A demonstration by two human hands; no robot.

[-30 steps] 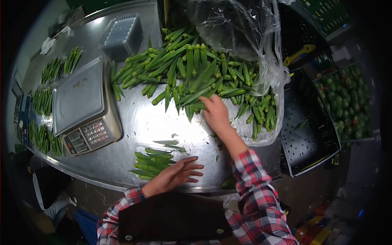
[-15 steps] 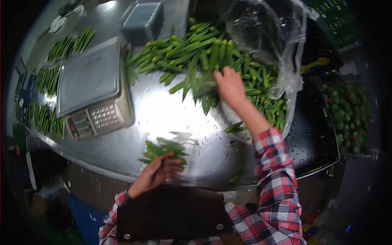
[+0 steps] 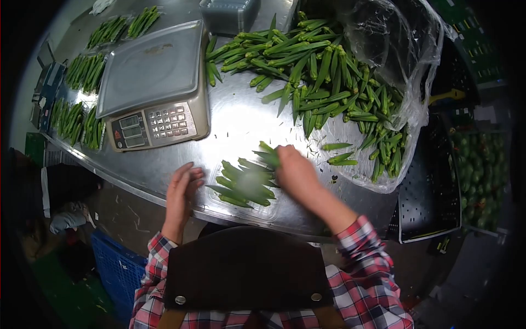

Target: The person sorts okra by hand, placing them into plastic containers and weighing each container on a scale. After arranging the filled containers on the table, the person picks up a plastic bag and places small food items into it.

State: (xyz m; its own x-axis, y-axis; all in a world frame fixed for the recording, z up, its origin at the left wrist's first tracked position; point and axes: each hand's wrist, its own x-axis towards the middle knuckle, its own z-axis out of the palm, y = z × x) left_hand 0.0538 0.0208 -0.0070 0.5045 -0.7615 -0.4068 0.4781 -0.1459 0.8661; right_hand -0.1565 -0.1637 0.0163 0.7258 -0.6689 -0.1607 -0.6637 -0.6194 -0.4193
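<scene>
Several green okra pods (image 3: 241, 185) lie in a clear plastic tray (image 3: 267, 215) near the table's front edge. My right hand (image 3: 296, 172) is closed on okra at the tray's upper right; the held pods stick out to its left. Just left of the tray, my left hand (image 3: 183, 189) has its fingers apart and holds nothing. A large okra pile (image 3: 329, 71) spreads over the table behind, partly on a clear plastic bag (image 3: 408, 109). A few loose pods (image 3: 342, 159) lie in front of the pile.
A scale (image 3: 153, 82) stands at the left, with packs of okra (image 3: 85, 71) beyond it. Stacked clear trays (image 3: 230, 13) are at the back. Black crates (image 3: 430, 181) and a crate of green produce (image 3: 479, 175) stand at the right. A blue crate (image 3: 118, 268) is below left.
My right hand has come from the pile to the tray with okra in it. My left hand has moved off the tray's pods to its left side. The view has shifted.
</scene>
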